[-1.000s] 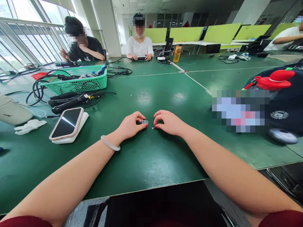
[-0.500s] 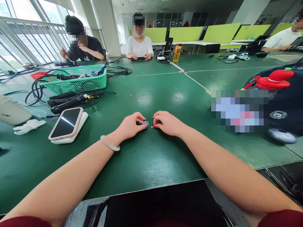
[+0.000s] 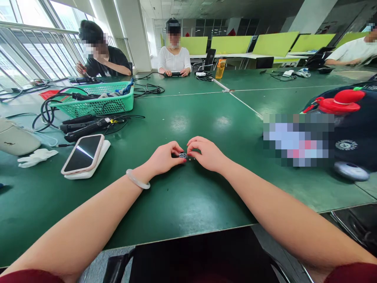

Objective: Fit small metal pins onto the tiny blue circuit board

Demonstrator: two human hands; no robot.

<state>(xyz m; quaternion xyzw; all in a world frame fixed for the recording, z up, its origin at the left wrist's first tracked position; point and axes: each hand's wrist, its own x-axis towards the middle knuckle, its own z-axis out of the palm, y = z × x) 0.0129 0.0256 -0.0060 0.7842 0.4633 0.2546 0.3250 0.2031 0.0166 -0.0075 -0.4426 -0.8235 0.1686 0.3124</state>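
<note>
Between the thumb and fingers of my left hand (image 3: 165, 158) is a small black-and-white patterned piece (image 3: 183, 155), held low over the green table (image 3: 165, 208). My right hand (image 3: 207, 154) is closed, its fingertips brought together at the right end of that piece. Whether they grip it or something smaller is hidden. Just under the right fingers shows a tiny pale metallic oblong (image 3: 192, 159), too small to name, apparently on the tabletop.
Left of my hands lies a phone (image 3: 84, 153) on a white box, with black cabled devices (image 3: 85, 129) and a green basket (image 3: 94, 102) behind. At right are a computer mouse (image 3: 351, 171) and a dark bag (image 3: 347, 133). Other people sit around the table.
My right hand has shifted slightly left, so its fingertips now meet the patterned piece. The left hand has moved a little to the right; more of the metallic oblong shows.
</note>
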